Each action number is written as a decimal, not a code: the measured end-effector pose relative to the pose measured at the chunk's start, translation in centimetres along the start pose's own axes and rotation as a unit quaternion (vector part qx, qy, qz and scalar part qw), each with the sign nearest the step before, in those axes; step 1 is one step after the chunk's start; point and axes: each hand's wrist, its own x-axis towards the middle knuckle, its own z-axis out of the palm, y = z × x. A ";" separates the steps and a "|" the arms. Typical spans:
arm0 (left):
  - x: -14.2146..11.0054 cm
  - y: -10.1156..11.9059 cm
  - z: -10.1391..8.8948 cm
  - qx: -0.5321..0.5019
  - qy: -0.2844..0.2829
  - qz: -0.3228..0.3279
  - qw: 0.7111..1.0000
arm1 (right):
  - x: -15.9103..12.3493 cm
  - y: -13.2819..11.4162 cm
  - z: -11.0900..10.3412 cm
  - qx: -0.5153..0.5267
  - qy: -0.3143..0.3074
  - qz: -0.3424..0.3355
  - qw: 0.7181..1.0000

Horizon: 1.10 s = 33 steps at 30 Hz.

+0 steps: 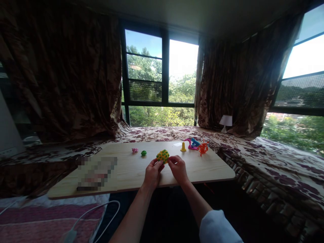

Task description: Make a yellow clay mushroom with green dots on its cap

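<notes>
Both of my hands hold a rounded yellow piece with green dots (162,155), clay-like in look, just above the table. My left hand (153,172) pinches its lower left side between thumb and fingers. At the lower right side, the fingertips of my right hand (178,168) are closed on its edge. To the left on the table lie a small green lump (143,153) and a small pink lump (135,150). A yellow cone-shaped piece (183,146) stands upright to the right, beside magenta strands (189,145), a blue piece (195,142) and an orange many-stranded piece (203,148).
The pale wooden table (131,172) has a rounded right corner. A blurred-out flat object (97,173) lies at its left front. A white cable (111,202) loops below the front edge. Beyond are a patterned cover (157,132) and a white lamp (225,120).
</notes>
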 end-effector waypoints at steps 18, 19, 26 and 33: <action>0.0 -0.1 -0.1 -0.009 0.002 -0.006 1.000 | 0.1 0.5 0.0 -0.009 0.011 0.021 1.000; 0.0 -0.1 -0.2 -0.010 0.001 -0.006 1.000 | 0.1 0.5 0.0 -0.004 0.010 0.027 1.000; 0.1 0.0 -0.4 -0.019 -0.011 -0.005 1.000 | 0.4 0.9 0.2 0.062 -0.042 0.068 0.995; 0.2 -0.2 -0.5 -0.020 -0.013 -0.006 1.000 | 0.4 0.6 -0.1 0.121 -0.096 0.100 0.983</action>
